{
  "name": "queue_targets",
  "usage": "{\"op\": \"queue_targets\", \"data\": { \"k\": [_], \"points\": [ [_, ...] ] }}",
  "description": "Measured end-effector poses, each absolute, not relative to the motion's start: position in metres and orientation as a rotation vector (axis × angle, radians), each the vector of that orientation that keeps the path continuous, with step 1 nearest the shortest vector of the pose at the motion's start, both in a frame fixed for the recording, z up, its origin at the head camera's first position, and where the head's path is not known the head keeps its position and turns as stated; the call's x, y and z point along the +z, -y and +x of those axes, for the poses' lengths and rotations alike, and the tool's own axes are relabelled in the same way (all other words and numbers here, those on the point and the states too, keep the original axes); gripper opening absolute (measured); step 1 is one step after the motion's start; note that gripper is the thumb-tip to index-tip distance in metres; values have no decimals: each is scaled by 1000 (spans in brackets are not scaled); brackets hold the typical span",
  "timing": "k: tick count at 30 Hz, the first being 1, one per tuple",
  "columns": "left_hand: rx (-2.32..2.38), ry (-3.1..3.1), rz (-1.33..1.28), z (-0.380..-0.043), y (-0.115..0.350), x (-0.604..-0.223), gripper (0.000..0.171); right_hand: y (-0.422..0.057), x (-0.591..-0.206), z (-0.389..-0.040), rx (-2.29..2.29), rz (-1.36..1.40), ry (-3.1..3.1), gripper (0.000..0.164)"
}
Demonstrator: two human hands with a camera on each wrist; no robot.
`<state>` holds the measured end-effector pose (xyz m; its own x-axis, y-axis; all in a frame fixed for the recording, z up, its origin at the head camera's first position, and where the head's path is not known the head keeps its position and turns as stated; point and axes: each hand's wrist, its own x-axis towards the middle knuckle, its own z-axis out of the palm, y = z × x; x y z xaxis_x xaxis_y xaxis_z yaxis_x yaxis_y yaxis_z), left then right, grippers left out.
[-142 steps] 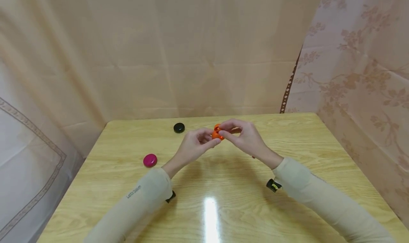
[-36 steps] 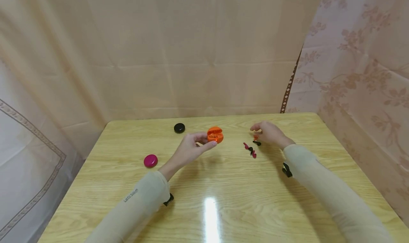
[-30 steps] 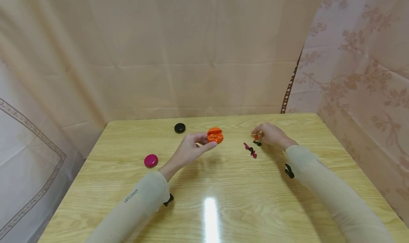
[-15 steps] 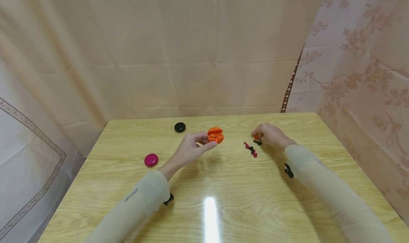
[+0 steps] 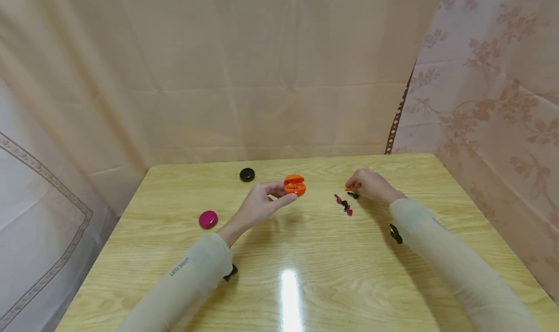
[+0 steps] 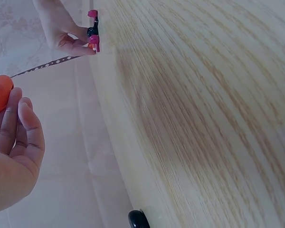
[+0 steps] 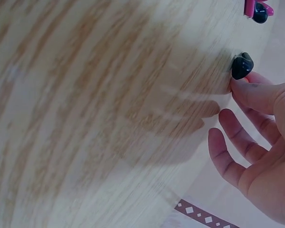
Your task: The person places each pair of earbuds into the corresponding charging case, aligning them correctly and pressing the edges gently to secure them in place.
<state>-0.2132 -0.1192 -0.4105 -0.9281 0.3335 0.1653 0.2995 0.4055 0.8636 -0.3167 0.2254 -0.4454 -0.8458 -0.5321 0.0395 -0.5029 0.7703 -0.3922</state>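
- Left hand (image 5: 261, 199): fingers curled, gripping lid-up orange case (image 5: 297, 190) above tabletop (image 5: 340, 269).
- Right hand (image 5: 370, 184): fingertips pinching orange earbud (image 5: 350, 188), towards far-right corner.
- Black case (image 5: 247, 174): near far edge.

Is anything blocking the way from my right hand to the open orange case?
Nothing visible stands between your right hand and the orange case in your left hand. The pink and black earbuds lie on the table, to the near side of that path.

Creased beige cloth (image 5: 279, 70) hangs behind the wood-grain surface (image 5: 340, 269), floral pinkish cloth (image 5: 502, 99) at right; white glare (image 5: 290, 300) streaks its near part.
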Motion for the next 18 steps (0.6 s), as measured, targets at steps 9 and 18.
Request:
{"op": "queue_targets", "data": {
  "k": [9,18],
  "points": [
    [1609,-2591,627,-214,118,-413,26,-226,-443,-316,-608,-784,-2894,25],
    [1597,-2597,655,-213,120,-412,23,-225,-446,-318,-602,-813,-2872,26]
  ]
}}
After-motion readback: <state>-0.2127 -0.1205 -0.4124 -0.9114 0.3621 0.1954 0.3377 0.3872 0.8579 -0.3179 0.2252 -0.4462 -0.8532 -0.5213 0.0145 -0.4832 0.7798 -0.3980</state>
